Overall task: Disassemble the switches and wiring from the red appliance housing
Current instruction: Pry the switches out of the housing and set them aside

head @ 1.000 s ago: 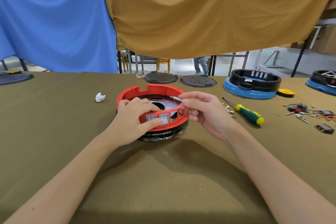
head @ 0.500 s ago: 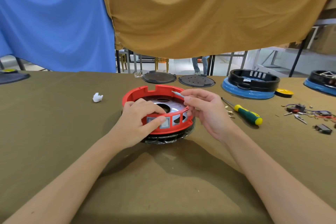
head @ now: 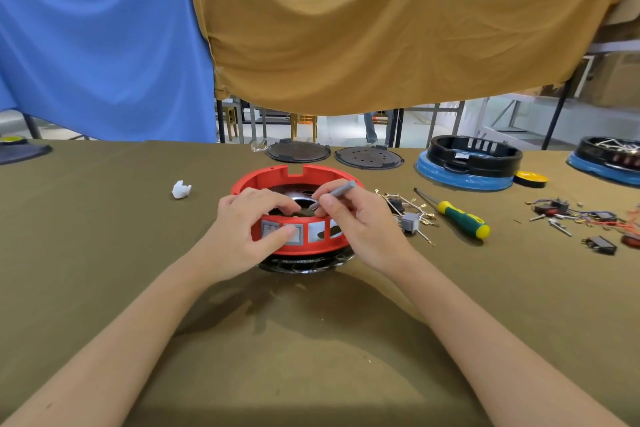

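1. Only the head view was given. One red housing (head: 298, 180) sat near the middle of the surface (head: 104, 253), open side up, on a black ribbed base (head: 304, 265).
2. Its near wall faced the person and carried four openings in a row. Two grey switches (head: 292, 232) filled the left pair; the right pair showed bare metal behind.
3. The left hand (head: 249, 229) gripped the near wall, its thumb pressing on the second switch and its fingers curled over the rim into the housing.
4. The right hand (head: 360, 222) pinched one grey tool (head: 332, 195). The tool's long axis ran from upper right to lower left, with the tip pointing down into the housing behind the switches.
5. One screwdriver (head: 460, 218) with a green and yellow handle lay right of the housing, its blade pointing away to the left.
6. Between them lay a grey part (head: 410, 222) with loose wires.
7. Further right lay a second heap of wires and parts (head: 581, 218).
8. Two dark discs (head: 298, 151) and two black and blue housings (head: 471, 163) stood at the far edge.
9. One white scrap (head: 181, 189) lay to the left.
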Demonstrator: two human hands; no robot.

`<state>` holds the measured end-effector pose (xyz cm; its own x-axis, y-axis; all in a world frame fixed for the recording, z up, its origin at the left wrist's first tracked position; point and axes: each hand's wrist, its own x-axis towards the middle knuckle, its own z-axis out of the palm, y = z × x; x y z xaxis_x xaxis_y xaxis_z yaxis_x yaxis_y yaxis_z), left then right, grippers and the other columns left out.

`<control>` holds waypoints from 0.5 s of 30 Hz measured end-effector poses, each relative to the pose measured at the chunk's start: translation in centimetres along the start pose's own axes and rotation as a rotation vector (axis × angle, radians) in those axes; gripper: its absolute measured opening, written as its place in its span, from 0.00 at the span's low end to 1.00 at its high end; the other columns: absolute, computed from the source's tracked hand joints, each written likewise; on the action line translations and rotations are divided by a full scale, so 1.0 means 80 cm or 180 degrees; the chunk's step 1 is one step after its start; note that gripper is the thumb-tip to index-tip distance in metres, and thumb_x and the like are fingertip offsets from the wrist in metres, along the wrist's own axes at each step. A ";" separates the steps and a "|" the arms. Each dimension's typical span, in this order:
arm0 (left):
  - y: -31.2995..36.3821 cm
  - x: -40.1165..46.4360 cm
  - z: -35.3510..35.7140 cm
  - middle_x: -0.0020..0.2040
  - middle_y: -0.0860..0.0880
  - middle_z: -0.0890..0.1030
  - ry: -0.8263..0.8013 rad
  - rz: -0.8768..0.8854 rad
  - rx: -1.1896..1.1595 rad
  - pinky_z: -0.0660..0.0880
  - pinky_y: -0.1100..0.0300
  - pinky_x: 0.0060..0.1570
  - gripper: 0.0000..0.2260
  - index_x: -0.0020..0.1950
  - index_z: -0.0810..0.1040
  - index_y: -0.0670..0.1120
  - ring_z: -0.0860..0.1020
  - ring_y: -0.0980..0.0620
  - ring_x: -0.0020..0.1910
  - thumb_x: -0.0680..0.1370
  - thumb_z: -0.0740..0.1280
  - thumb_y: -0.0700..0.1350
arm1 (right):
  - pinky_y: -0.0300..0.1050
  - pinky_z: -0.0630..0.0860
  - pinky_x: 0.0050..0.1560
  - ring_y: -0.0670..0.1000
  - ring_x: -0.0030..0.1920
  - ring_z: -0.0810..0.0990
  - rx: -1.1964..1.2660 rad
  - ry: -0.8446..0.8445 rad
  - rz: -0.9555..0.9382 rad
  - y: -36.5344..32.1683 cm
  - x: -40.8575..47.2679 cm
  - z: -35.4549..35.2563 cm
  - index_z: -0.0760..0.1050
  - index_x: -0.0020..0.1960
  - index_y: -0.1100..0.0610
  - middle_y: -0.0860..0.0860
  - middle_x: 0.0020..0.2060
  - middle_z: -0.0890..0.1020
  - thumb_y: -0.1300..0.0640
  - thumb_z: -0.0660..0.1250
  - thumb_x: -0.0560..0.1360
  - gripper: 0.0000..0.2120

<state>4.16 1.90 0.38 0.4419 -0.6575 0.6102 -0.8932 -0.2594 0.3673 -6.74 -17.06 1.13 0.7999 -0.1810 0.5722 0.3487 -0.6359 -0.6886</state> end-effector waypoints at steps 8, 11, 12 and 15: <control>0.006 -0.004 0.003 0.51 0.61 0.80 -0.0162 0.0083 -0.0146 0.57 0.63 0.65 0.09 0.55 0.76 0.59 0.72 0.61 0.58 0.75 0.65 0.53 | 0.47 0.81 0.47 0.50 0.41 0.84 0.0576 0.0274 -0.0014 -0.005 0.003 -0.001 0.78 0.47 0.53 0.49 0.38 0.84 0.54 0.62 0.82 0.09; 0.005 -0.003 0.002 0.51 0.63 0.79 -0.0203 0.0108 -0.0168 0.57 0.64 0.64 0.09 0.55 0.77 0.59 0.73 0.61 0.58 0.75 0.65 0.53 | 0.42 0.80 0.44 0.49 0.40 0.84 0.0709 0.0243 -0.0014 -0.007 0.002 0.001 0.78 0.47 0.55 0.47 0.36 0.84 0.56 0.63 0.82 0.07; 0.005 -0.002 0.002 0.52 0.64 0.79 -0.0224 0.0104 -0.0178 0.57 0.65 0.64 0.08 0.54 0.77 0.59 0.73 0.62 0.58 0.76 0.65 0.54 | 0.43 0.81 0.44 0.51 0.41 0.85 0.0802 0.0242 0.0011 -0.007 0.002 0.001 0.77 0.48 0.57 0.49 0.36 0.84 0.57 0.64 0.81 0.06; 0.006 -0.003 0.001 0.53 0.66 0.78 -0.0242 0.0102 -0.0235 0.56 0.65 0.64 0.07 0.54 0.76 0.60 0.74 0.62 0.58 0.76 0.66 0.54 | 0.46 0.83 0.46 0.53 0.42 0.85 0.1060 0.0281 0.0086 -0.009 0.002 0.000 0.76 0.50 0.59 0.52 0.38 0.84 0.58 0.64 0.81 0.05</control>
<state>3.66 1.89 0.38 0.4032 -0.7172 0.5684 -0.8969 -0.1864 0.4010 -6.88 -16.63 1.72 0.7708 -0.2678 0.5781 0.4799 -0.3526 -0.8033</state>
